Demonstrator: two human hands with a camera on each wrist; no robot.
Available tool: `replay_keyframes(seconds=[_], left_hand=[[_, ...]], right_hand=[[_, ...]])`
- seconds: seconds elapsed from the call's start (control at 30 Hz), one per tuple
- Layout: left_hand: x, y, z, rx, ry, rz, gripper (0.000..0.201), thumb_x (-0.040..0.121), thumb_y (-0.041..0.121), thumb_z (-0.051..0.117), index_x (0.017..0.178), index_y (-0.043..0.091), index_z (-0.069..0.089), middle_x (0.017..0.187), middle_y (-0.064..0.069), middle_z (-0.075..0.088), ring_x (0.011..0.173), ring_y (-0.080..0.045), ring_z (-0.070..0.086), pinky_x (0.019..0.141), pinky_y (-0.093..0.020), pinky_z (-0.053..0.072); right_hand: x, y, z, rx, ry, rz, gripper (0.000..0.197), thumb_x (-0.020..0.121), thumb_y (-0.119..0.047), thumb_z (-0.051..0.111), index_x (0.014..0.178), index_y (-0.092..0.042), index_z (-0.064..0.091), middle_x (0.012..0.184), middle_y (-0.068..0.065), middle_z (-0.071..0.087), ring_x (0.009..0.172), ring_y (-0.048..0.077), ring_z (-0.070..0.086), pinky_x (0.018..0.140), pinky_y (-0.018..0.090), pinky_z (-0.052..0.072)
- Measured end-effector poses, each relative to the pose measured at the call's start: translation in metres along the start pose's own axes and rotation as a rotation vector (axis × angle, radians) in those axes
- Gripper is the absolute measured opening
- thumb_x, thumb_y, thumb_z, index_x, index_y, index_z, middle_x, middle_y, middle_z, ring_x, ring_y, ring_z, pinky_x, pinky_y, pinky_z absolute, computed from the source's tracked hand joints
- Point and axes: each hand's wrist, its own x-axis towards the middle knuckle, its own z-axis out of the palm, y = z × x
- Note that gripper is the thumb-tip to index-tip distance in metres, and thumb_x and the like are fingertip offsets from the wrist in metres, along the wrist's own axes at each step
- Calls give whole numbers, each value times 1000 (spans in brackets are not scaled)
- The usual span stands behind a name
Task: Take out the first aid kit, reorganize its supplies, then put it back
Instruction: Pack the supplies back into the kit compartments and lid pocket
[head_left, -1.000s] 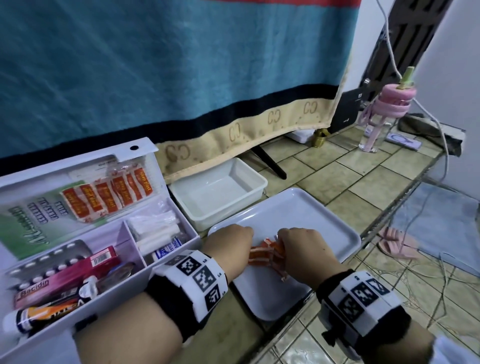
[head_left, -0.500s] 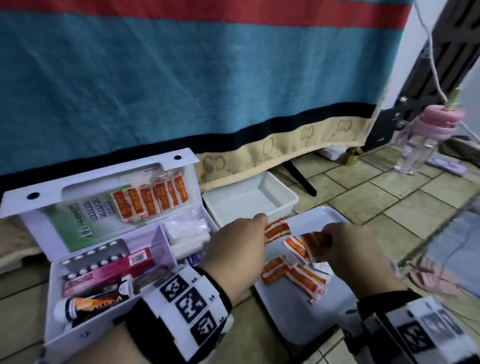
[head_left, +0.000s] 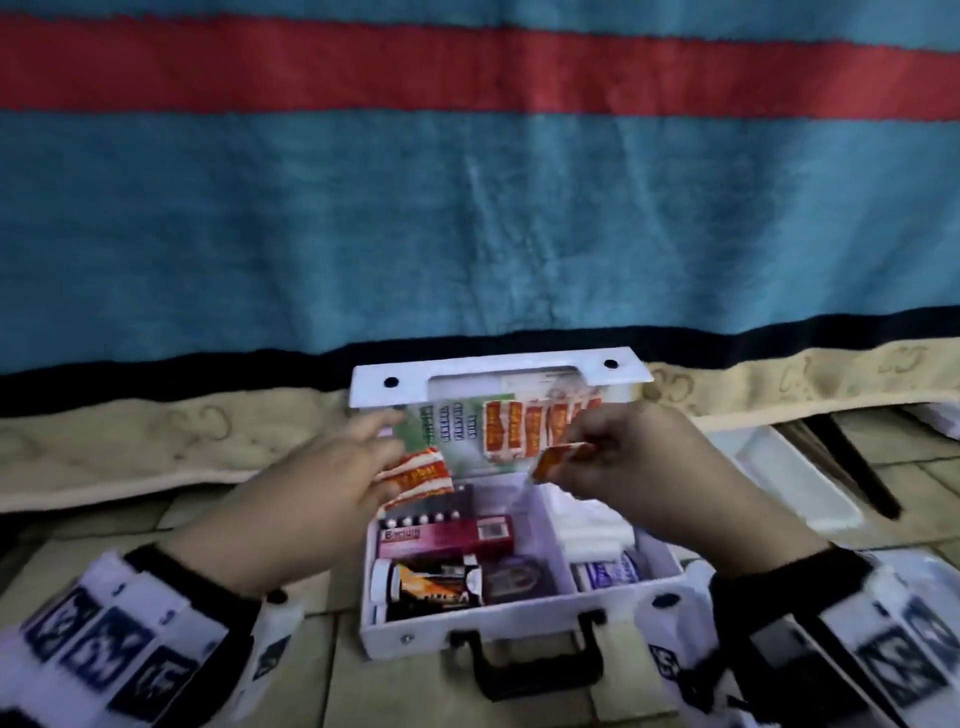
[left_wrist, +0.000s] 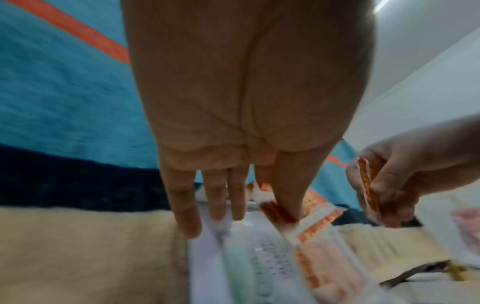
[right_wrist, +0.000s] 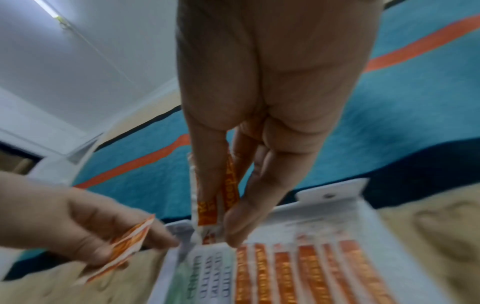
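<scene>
The white first aid kit (head_left: 524, 631) stands open on the tiled floor, its lid (head_left: 498, 382) upright against the blanket. A row of orange plaster strips (head_left: 530, 428) and a green card sit in the lid. My left hand (head_left: 395, 460) hovers over the kit's left half and pinches orange-and-white plaster packets (head_left: 418, 475), thumb on top (left_wrist: 285, 203). My right hand (head_left: 576, 449) is over the right half and pinches more plaster packets (right_wrist: 223, 197) between thumb and fingers. Inside lie a pink box (head_left: 447, 535), a blister pack, an orange-black tube (head_left: 431, 587) and white gauze (head_left: 592, 530).
A white tub (head_left: 779, 478) stands right of the kit, and the white tray (head_left: 924, 582) shows at the lower right edge. A teal blanket with a red stripe (head_left: 467, 234) hangs behind. The kit's black handle (head_left: 535, 670) faces me.
Both hands have left the white tray and moved left over the open kit, each carrying plaster packets. The head view has swung left, so the kit is centred.
</scene>
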Motion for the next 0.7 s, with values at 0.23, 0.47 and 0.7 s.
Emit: replay_keyframes(seconds=[0.23, 0.47, 0.7], left_hand=[[1, -46, -4, 0, 95, 43, 9, 94, 21, 51, 92, 15, 57, 151, 21, -3, 141, -3, -13, 112, -14, 0], [11, -50, -4, -14, 75, 15, 10, 91, 21, 56, 82, 22, 54, 146, 24, -16, 137, -4, -20, 117, -31, 18], [8, -51, -6, -30, 49, 3, 8, 90, 21, 58, 86, 28, 59, 143, 29, -21, 137, 2, -19, 117, -31, 16]], right_hand=[[55, -51, 39, 16, 60, -236, 8, 84, -20, 65, 79, -25, 63, 73, 0, 71, 63, 9, 63, 57, 20, 48], [86, -64, 62, -130, 86, -301, 5, 84, -18, 66, 86, -17, 70, 75, 3, 72, 69, 19, 65, 65, 28, 48], [95, -73, 76, -331, -23, -225, 19, 87, -18, 60, 72, -25, 51, 63, -6, 53, 69, 22, 52, 61, 27, 35]])
